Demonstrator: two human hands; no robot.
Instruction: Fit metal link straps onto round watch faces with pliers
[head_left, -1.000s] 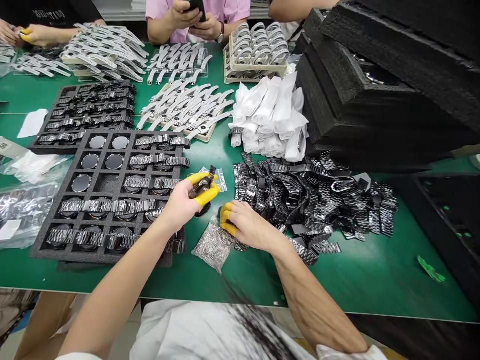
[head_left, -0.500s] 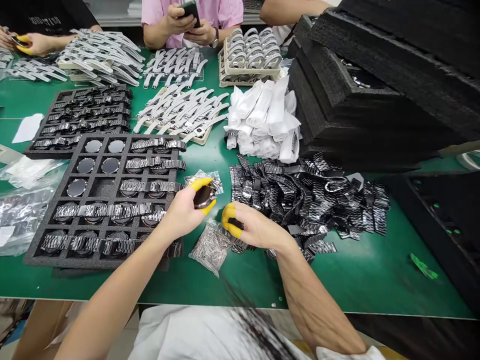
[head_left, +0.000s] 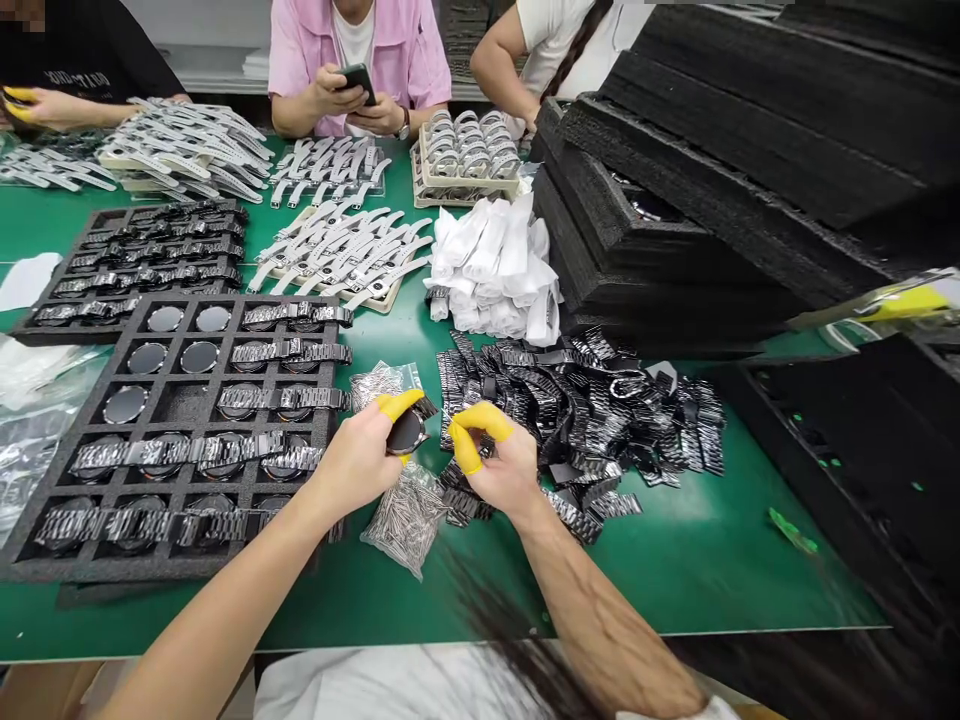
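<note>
Head view, watch face (head_left: 406, 432) in left grip (head_left: 403, 428), green table (head_left: 697, 560) edge nearby

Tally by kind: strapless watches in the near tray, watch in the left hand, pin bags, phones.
Strapless watches in near tray: 5
Watch in left hand: 1
Pin bags: 2
Phone: 1
Total: 9

Your single view comes from your head, facing forward and steeply down over your forearms, close above the green worktop (head_left: 697, 570), with people across it.
</note>
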